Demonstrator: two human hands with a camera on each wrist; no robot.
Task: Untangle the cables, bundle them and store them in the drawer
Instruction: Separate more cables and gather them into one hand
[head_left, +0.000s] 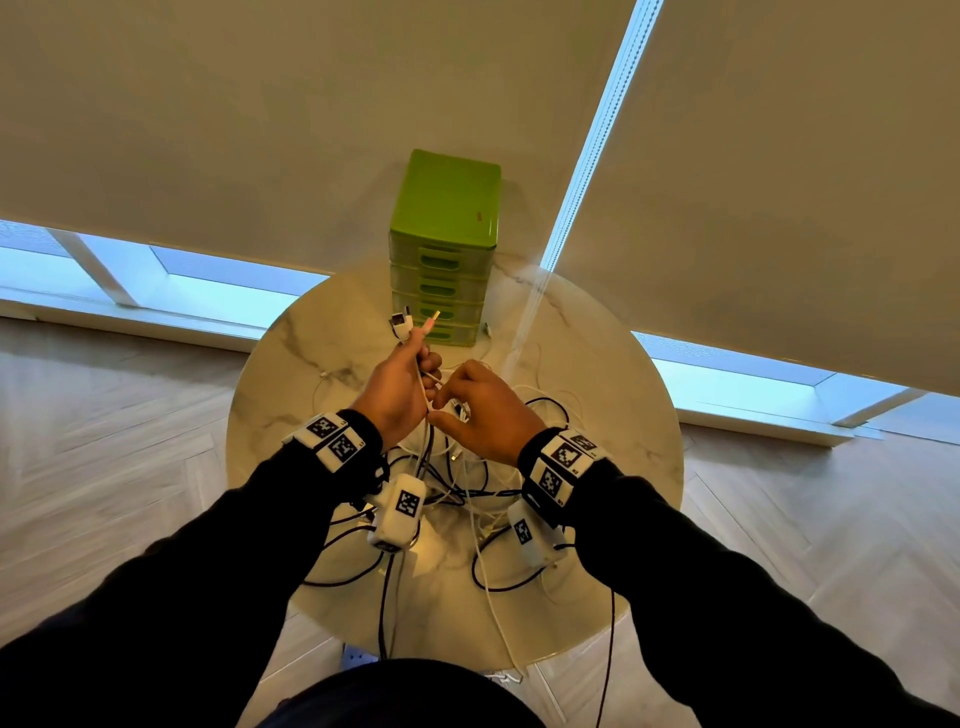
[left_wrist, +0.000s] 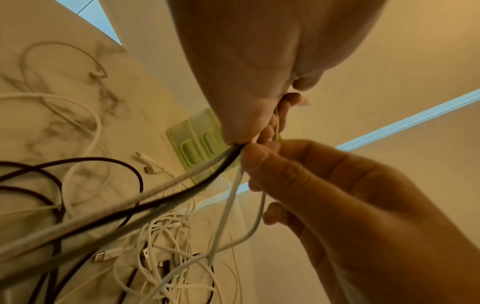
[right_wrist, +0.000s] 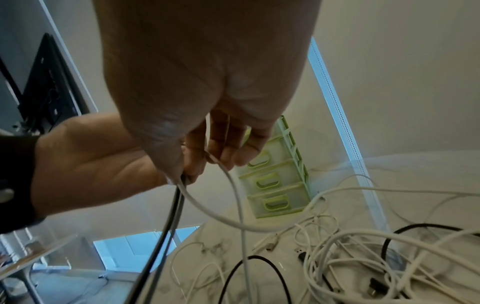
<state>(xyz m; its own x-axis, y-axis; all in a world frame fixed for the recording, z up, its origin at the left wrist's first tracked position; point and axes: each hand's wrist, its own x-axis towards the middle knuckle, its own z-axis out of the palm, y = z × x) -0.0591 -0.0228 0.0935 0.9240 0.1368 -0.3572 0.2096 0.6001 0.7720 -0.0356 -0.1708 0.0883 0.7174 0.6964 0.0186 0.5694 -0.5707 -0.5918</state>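
My left hand (head_left: 410, 379) is raised over the table and grips a bunch of black and white cable ends; their plugs (head_left: 410, 322) stick up out of the fist. In the left wrist view the gripped cables (left_wrist: 182, 183) run down from the left hand (left_wrist: 249, 115) to the tangle (left_wrist: 161, 246). My right hand (head_left: 449, 402) pinches one white cable (right_wrist: 233, 197) right beside the left fist (right_wrist: 91, 164). The right hand's fingers (right_wrist: 223, 148) curl round that cable. A heap of tangled cables (head_left: 457, 483) lies on the table under both wrists.
A green drawer unit (head_left: 444, 249) with all drawers closed stands at the far edge of the round marble table (head_left: 291, 364). Some cables hang over the near table edge (head_left: 498, 623). Roller blinds and low windows are behind; wooden floor surrounds the table.
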